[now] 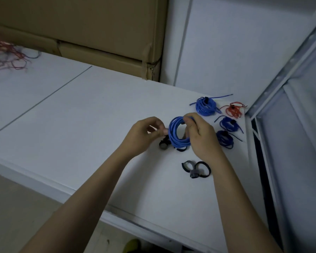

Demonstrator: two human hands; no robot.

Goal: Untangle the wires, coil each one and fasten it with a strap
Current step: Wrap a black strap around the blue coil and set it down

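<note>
Nearest on our smooth white bench [80, 106] lie looped black straps [195, 168]. Above them our right hand [201, 136] holds a round blue wire coil [178, 132] upright, its opening facing left, the grip curled round its rim; our left hand [144, 134] pinches its near edge. Beyond lie strapped coils [206, 105], then cardboard boxes [98, 33].

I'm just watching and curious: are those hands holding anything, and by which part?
The right hand grips the blue wire coil at its top and right side. The left hand pinches something small beside the coil's left edge; what it is cannot be told.
</note>
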